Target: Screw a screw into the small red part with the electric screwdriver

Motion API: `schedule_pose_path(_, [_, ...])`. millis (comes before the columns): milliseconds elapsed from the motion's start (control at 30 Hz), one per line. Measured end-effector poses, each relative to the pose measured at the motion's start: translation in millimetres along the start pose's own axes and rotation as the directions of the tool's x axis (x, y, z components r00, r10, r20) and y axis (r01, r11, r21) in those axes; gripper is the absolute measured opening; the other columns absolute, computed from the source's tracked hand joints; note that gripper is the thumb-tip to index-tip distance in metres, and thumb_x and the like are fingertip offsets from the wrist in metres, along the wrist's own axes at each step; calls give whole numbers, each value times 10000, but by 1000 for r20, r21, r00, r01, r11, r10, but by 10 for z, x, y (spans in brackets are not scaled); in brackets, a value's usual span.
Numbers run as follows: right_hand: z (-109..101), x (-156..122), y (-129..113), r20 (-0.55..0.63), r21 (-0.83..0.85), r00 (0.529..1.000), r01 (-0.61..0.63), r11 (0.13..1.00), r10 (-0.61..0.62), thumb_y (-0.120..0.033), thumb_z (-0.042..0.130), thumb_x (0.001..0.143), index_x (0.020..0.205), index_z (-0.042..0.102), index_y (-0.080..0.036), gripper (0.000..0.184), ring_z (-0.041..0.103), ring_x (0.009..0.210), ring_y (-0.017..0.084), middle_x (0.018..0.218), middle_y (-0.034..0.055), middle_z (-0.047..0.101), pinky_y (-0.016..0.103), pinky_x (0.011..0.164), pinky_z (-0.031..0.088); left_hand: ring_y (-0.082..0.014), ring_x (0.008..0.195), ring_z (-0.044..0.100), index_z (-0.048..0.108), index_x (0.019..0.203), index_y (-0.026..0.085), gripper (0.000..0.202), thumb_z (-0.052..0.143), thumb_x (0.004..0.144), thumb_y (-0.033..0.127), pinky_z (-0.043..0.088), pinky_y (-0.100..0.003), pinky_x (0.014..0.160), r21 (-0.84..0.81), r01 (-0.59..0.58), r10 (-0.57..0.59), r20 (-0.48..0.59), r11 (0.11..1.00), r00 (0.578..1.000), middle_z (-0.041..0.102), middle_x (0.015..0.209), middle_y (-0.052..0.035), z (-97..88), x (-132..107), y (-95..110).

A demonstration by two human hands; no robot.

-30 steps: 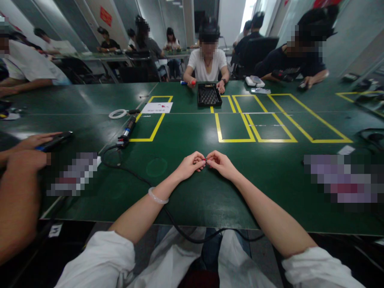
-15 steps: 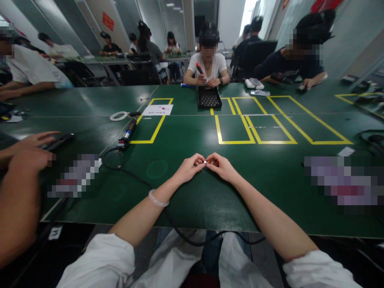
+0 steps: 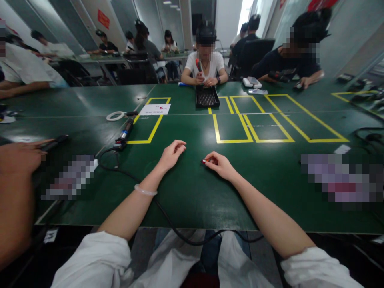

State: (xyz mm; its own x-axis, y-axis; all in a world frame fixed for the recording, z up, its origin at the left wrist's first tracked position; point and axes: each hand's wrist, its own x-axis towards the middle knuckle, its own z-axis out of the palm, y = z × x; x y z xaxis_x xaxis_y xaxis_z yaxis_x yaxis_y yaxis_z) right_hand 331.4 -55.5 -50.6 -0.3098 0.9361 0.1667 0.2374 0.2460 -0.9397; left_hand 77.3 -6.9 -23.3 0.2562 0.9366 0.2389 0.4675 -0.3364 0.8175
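Observation:
My right hand (image 3: 220, 165) rests on the green table (image 3: 192, 192) and pinches a small red and white part (image 3: 204, 161) at its fingertips. My left hand (image 3: 172, 154) is lifted a little to the left of it, fingers loosely curled and apart, holding nothing. A pale bangle (image 3: 145, 190) circles my left wrist. An electric screwdriver (image 3: 126, 133) lies further left, its black cable (image 3: 132, 175) running under my left forearm and off the table's near edge.
Yellow tape rectangles (image 3: 252, 124) mark the table ahead. A black tray (image 3: 207, 97) sits before a person opposite who holds a red tool. A white tape roll (image 3: 114, 116) and paper sheet (image 3: 155, 109) lie far left. Another person's hand (image 3: 18, 160) reaches in at left.
My two hands were pinched together on the small part. Now my left hand has let go and moved up and left, while my right hand keeps the part.

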Motion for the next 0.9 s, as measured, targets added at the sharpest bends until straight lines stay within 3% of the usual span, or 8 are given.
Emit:
schedule_pose_path(100, [1, -2, -2, 5, -10, 1000, 3, 1000, -3, -341, 649, 831, 942, 617, -181, 197, 476, 586, 113, 669, -35, 534, 246, 564, 373, -220, 1068, 593, 596, 1177, 127, 369, 520, 903, 361, 447, -374, 997, 328, 19, 14, -98, 945, 995, 605, 1190, -123, -460, 181, -290])
schedule_pose_path(200, [5, -6, -4, 7, -19, 1000, 10, 1000, -10, -336, 648, 834, 942, 616, -185, 189, 480, 595, 113, 681, -33, 546, 246, 572, 379, -304, 1206, 507, 564, 1263, 106, 439, 560, 878, 318, 384, -454, 1063, 622, 213, -75, -242, 753, 967, 527, 1312, -177, -997, 289, -593])
schedule_pose_path(333, [7, -13, -15, 14, -45, 1000, 11, 999, -11, -327, 647, 836, 945, 619, -180, 185, 485, 599, 114, 684, -32, 554, 250, 582, 384, -374, 1298, 415, 429, 1374, 54, 596, 608, 884, 343, 357, -490, 1068, 739, 493, -200, -455, 459, 868, 423, 1442, -216, -1600, 258, -881])
schedule_pose_path(433, [4, -17, -19, 15, -51, 1000, 6, 999, -5, -330, 646, 837, 948, 622, -177, 191, 484, 601, 114, 684, -32, 550, 250, 583, 381, -369, 1299, 406, 342, 1403, 31, 699, 597, 904, 448, 373, -457, 1044, 724, 624, -355, -523, 294, 775, 381, 1477, -222, -1868, 190, -1004])
schedule_pose_path(533, [2, -19, -9, 23, -45, 1000, 0, 999, 1, -337, 645, 839, 950, 619, -176, 198, 481, 597, 113, 676, -34, 544, 246, 575, 373, -328, 1228, 456, 331, 1405, 66, 679, 526, 937, 517, 409, -413, 976, 727, 650, -538, -465, 220, 703, 415, 1451, -193, -2010, 177, -1069])
schedule_pose_path(600, [2, -20, 1, 29, -41, 1000, 1, 999, 0, -338, 642, 842, 952, 617, -174, 199, 478, 595, 112, 675, -35, 542, 244, 572, 366, -295, 1167, 491, 353, 1398, 89, 633, 517, 945, 500, 423, -389, 940, 736, 642, -583, -431, 214, 688, 445, 1422, -176, -2063, 204, -1085])
schedule_pose_path(767, [3, -22, 3, 28, -43, 1000, 0, 999, 1, -329, 638, 844, 945, 617, -173, 187, 473, 590, 110, 674, -33, 543, 244, 571, 358, -255, 1110, 506, 374, 1391, 84, 624, 595, 912, 418, 429, -355, 930, 767, 603, -570, -400, 221, 718, 472, 1371, -165, -2074, 275, -1069])
schedule_pose_path(900, [0, -18, -16, 32, -48, 999, -1, 999, 2, -325, 638, 835, 941, 616, -173, 187, 474, 585, 112, 663, -34, 543, 247, 571, 359, -273, 1115, 510, 437, 1349, 80, 612, 587, 900, 469, 450, -369, 910, 789, 570, -530, -391, 229, 753, 483, 1347, -171, -1940, 247, -989])
